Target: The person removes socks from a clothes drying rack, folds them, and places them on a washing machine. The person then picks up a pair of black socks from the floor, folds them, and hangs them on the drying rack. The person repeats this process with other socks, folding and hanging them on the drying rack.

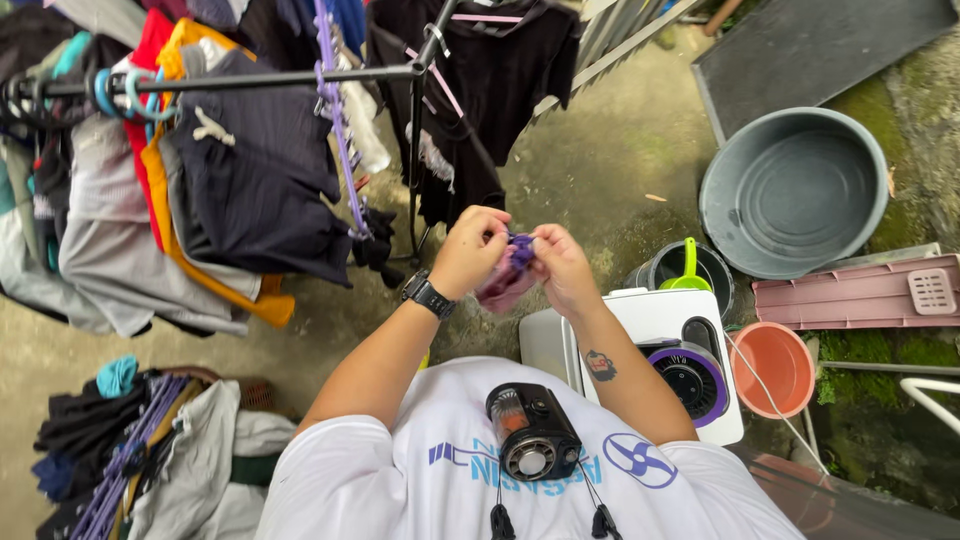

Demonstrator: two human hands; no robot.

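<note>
Both my hands are raised in front of my chest and pinch one small piece of purple and pink cloth [510, 272]. My left hand [470, 250], with a black watch on its wrist, grips the cloth's left side. My right hand [562, 265] grips its right side, fingers closed on the fabric. The cloth hangs a little below my fingers. A purple clip hanger [338, 120] dangles from the black drying rack [260, 78] to the upper left of my hands.
Clothes crowd the rack at left, among them a dark blue garment [262, 170] and a black one [480, 70]. A laundry pile [150, 450] lies at bottom left. A small white washing machine [665, 350], grey basin [795, 190], orange bucket [772, 368] and dark bucket with green scoop [688, 268] stand at right.
</note>
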